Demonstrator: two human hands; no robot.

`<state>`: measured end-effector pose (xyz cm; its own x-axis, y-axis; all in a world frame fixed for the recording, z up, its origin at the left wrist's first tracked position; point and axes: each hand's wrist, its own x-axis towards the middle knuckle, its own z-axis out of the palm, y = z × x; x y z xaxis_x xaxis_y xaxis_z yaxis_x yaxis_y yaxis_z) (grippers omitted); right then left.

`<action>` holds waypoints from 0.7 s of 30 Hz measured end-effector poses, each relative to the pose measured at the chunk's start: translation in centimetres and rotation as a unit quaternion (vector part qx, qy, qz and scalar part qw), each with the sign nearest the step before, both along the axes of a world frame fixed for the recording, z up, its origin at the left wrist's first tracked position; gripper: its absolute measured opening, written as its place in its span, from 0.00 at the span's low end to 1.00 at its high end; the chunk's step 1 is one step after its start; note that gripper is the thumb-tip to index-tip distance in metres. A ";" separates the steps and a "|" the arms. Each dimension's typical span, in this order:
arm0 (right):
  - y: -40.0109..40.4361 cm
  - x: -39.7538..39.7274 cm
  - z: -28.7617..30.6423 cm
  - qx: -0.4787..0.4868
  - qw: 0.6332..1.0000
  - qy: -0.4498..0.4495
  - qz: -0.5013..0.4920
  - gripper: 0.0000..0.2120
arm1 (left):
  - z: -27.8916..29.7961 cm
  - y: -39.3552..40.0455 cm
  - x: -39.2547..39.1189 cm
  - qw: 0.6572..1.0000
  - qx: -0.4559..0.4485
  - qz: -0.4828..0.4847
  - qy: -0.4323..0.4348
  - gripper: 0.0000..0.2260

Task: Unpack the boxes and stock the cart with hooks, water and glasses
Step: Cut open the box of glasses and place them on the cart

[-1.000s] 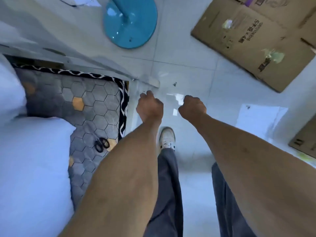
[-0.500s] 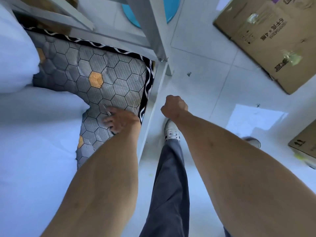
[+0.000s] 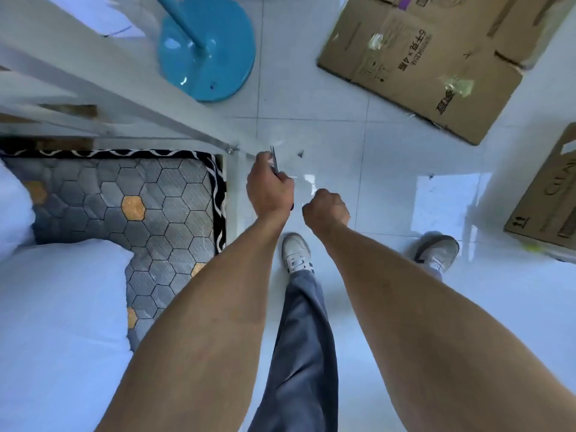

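Note:
My left hand (image 3: 269, 190) grips a pair of scissors (image 3: 274, 160), whose thin blades stick out above the fist, over the white tiled floor by the bed corner. Beside it on the right, my right hand (image 3: 327, 208) is curled into a fist and holds nothing. A large taped cardboard box (image 3: 430, 57) with printed writing lies on the floor at the upper right. At the right edge a second cardboard box (image 3: 548, 210) is partly cut off by the frame. No cart, hooks, water or glasses are in view.
A bed with a grey hexagon-patterned mattress (image 3: 162, 201) and white bedding (image 3: 59, 322) fills the left side, framed by a white metal rail (image 3: 131, 98). A blue round stand base (image 3: 208, 54) sits on the floor at the top. My two shoes stand on the tiles below my hands.
My left hand reached onto the mattress, took the scissors that lay there, and has come back over the floor with them. My right hand stayed in a fist.

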<state>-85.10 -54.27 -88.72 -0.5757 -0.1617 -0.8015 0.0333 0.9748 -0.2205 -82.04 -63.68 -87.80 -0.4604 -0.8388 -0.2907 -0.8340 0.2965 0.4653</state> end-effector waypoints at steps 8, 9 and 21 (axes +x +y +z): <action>13.1 -11.1 0.6 -0.169 0.942 -0.034 -0.287 0.10 | -0.5 13.6 -13.6 0.975 0.215 0.020 0.048 0.05; 15.1 -12.6 0.5 -0.163 0.938 -0.032 -0.305 0.10 | -0.5 15.5 -14.9 0.973 0.226 0.003 0.040 0.05; 43.2 -26.8 0.8 -0.009 0.891 0.020 -0.453 0.10 | -1.5 41.9 -30.4 0.937 0.302 -0.155 -0.079 0.07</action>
<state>-111.89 -11.04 -87.95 -0.5039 0.3713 -0.7799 0.7967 0.5487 -0.2535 -112.39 -21.83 -89.34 -0.5660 -0.3312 -0.7550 -0.8239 0.2582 0.5044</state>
